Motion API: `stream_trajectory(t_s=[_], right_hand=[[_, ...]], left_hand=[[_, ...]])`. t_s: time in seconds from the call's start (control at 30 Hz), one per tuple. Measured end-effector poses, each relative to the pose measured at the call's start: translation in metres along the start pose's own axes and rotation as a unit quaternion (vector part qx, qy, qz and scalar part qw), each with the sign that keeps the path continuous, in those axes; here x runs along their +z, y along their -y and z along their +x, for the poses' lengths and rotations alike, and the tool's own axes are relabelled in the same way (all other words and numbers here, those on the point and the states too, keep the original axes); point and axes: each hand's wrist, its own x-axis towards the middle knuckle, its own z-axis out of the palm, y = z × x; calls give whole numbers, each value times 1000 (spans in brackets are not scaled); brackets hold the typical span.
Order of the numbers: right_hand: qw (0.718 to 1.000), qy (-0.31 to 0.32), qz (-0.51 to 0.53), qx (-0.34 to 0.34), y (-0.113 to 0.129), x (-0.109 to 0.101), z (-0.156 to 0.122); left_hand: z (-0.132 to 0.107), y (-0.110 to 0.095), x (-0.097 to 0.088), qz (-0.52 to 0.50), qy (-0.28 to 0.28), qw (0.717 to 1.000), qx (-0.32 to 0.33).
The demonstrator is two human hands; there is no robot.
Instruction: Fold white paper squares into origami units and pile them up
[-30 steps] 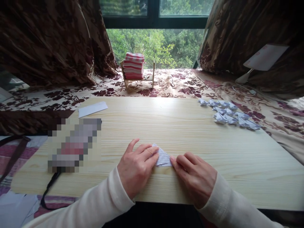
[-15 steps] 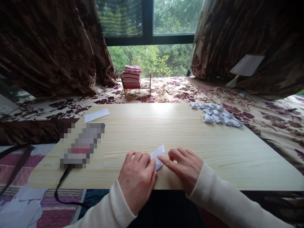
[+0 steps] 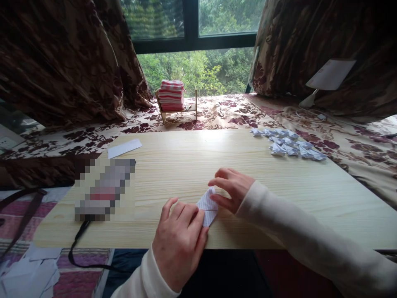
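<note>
A small piece of folded paper (image 3: 211, 203) with printed lines lies at the near middle of the table, a crease crossing it. My left hand (image 3: 181, 240) covers its left side, gripping and pressing it with thumb and forefinger. At the paper's right edge is my right hand (image 3: 232, 188), its thumb tip at the paper and its forefinger arched over the far corner. Those right fingers are apart, with nothing visibly held between them.
Several folded paper pieces (image 3: 287, 145) cluster at the table's far right. A white paper strip (image 3: 124, 148) and a blurred-out object (image 3: 107, 190) with a black strap lie left. Beyond the table are a lamp (image 3: 331, 74) and a small rack of folded cloths (image 3: 171, 96).
My right hand has moved up and away from me, its forefinger lifting off the paper and its thumb coming to the edge. More of the paper shows. My left hand stays on it.
</note>
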Motion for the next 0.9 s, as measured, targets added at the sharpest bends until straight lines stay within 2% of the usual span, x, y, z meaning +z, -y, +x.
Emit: stream_trajectory(t_s=[0.07,0.13,0.37,0.47,0.6,0.73,0.83,0.9], right_hand=[[997,74,-26,10,7,0,15],[991,122,-50,15,11,-3,25],[975,212,-59,17,18,-18,35],[971,232,-49,23,21,-21,38],[972,230,-23,39,25,-18,40],[981,189,2,47,21,-11,37],[992,121,18,31,14,-4,28],[999,40,-4,6,12,1,18]], left_hand=[[0,1,-1,-10,5,1000,-4],[1,3,-2,-23,6,1000,-4],[1,7,0,-25,1,1000,5],[0,6,0,-24,8,1000,4],[-1,6,-1,-21,17,1000,1],[-3,7,0,-19,16,1000,4],[-5,7,1,-22,12,1000,2],[-5,7,1,-24,9,1000,-1]])
